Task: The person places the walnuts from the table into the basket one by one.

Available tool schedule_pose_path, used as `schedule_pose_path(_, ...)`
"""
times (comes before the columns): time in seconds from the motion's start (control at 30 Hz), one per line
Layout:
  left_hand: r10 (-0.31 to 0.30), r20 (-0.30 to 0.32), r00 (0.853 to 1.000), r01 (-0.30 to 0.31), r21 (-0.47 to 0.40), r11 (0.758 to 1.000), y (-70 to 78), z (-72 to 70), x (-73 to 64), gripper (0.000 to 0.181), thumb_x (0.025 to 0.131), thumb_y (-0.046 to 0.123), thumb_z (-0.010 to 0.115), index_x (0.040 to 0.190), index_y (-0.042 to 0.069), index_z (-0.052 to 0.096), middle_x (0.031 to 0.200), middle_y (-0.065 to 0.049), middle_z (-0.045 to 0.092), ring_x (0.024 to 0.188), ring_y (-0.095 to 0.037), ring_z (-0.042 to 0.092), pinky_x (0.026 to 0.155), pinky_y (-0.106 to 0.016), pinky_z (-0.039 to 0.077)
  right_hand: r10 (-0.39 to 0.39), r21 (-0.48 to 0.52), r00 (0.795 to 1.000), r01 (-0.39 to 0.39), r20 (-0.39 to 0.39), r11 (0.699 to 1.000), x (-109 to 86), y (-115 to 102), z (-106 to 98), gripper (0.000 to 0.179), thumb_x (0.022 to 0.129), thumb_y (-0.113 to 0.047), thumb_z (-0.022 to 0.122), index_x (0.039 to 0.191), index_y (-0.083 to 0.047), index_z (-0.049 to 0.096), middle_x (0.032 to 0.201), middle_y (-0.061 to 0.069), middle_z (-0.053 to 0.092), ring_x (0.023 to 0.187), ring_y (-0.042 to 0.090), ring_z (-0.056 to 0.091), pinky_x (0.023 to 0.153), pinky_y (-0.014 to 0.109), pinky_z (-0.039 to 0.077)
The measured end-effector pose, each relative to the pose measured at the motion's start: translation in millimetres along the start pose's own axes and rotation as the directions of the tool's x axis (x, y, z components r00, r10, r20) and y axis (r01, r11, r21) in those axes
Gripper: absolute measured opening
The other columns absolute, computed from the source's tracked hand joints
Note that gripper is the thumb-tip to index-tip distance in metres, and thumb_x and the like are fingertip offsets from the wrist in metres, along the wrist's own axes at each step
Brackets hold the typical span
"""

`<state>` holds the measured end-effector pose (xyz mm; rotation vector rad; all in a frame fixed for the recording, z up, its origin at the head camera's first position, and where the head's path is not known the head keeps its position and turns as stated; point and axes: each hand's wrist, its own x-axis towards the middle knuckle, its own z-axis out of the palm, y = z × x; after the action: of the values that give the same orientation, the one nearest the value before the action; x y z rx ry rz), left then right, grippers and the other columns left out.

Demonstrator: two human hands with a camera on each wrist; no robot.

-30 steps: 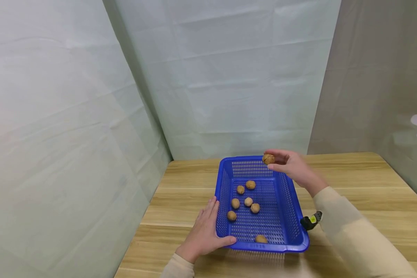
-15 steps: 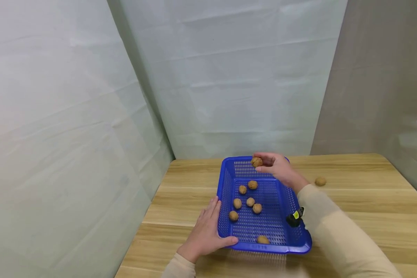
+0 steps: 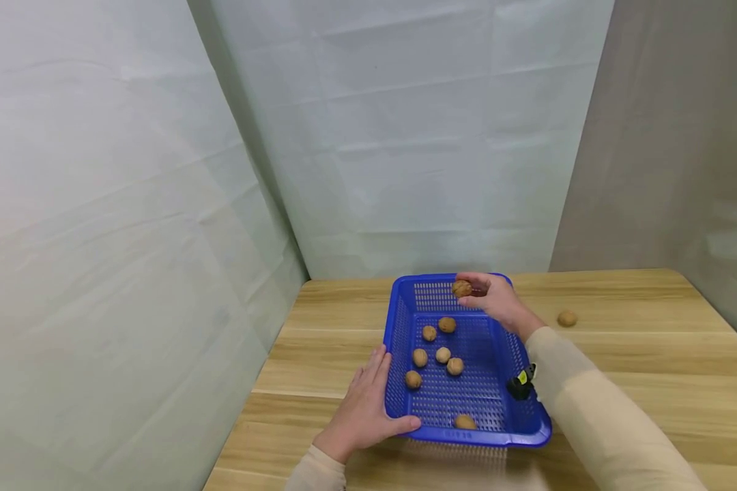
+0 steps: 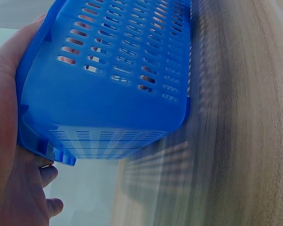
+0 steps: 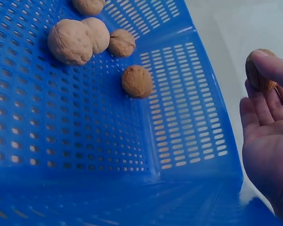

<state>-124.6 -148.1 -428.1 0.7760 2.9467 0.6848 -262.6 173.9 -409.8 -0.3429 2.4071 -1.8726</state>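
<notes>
My right hand (image 3: 497, 300) pinches a walnut (image 3: 462, 288) between thumb and fingertips, above the far end of a blue plastic basket (image 3: 467, 434). In the right wrist view the same walnut (image 5: 260, 70) sits at the fingertips, apart from the basket rim. Several walnuts lie scattered on the basket floor, among them a walnut (image 3: 447, 324) near the far end and a walnut (image 3: 465, 422) by the front wall. My left hand (image 3: 364, 409) rests on the basket's near left corner, thumb on the front rim and straight fingers along the left side.
Another walnut (image 3: 567, 318) lies on the wooden table (image 3: 639, 354), right of the basket. A pale curtain (image 3: 417, 157) hangs behind the table, and more cloth (image 3: 98, 239) hangs along the left. A black wrist strap (image 3: 518, 389) hangs at my right forearm.
My right hand has moved left over the basket with the walnut, then slightly back right. The table walnut, hidden a second ago, now shows. My left hand stays on the basket corner.
</notes>
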Motion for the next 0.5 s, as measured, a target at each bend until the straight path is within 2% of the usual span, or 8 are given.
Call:
schedule_pose_path(0.17, 0.004, -0.007, 1.0, -0.004, 0.007, 1.0, -0.7, 0.0, -1.2, 0.119, 0.07, 0.071, 0.068, 0.152, 0.002, 0.019, 0.16, -0.013, 0.012, 0.146, -0.031, 0.012, 0.112, -0.057, 0.019, 0.012, 0.007, 0.999, -0.011, -0.032, 1.0, 0.1, 3.2, -1.3, 0.05, 0.089, -0.006, 0.068, 0.137, -0.009, 0.053, 0.132, 0.012, 0.056, 0.117, 0.03, 0.054, 0.09, 0.035, 0.051)
schedule_pose_path(0.27, 0.0, -0.005, 1.0, 0.0, 0.006, 1.0, -0.3, -0.5, -1.6, 0.118, 0.07, 0.072, 0.068, 0.153, 0.003, 0.019, 0.16, -0.012, 0.011, 0.146, -0.029, 0.011, 0.113, -0.057, 0.019, 0.018, 0.009, 0.999, -0.018, -0.034, 1.0, 0.4, 3.5, -1.9, 0.05, 0.09, -0.008, 0.068, 0.137, -0.01, 0.053, 0.135, 0.013, 0.055, 0.118, 0.03, 0.053, 0.093, 0.04, 0.049)
schedule_pose_path(0.37, -0.005, -0.003, 1.0, 0.005, 0.006, 1.0, -0.3, -0.8, -1.5, 0.118, 0.07, 0.072, 0.068, 0.153, 0.003, 0.019, 0.16, -0.011, 0.011, 0.146, -0.027, 0.01, 0.113, -0.056, 0.019, 0.016, 0.027, 1.0, -0.015, -0.025, 1.0, 1.4, 4.0, -2.2, 0.051, 0.091, -0.007, 0.066, 0.139, -0.006, 0.05, 0.14, 0.016, 0.05, 0.125, 0.034, 0.048, 0.102, 0.047, 0.042)
schedule_pose_path(0.5, -0.003, -0.003, 1.0, 0.003, 0.007, 1.0, -0.3, -1.1, -1.3, 0.119, 0.07, 0.073, 0.067, 0.153, 0.003, 0.019, 0.16, -0.012, 0.012, 0.146, -0.028, 0.011, 0.113, -0.055, 0.018, 0.017, 0.039, 1.0, -0.016, -0.024, 0.999, 1.4, 4.5, -2.2, 0.052, 0.091, -0.007, 0.065, 0.14, -0.003, 0.047, 0.143, 0.018, 0.046, 0.131, 0.038, 0.041, 0.109, 0.05, 0.032)
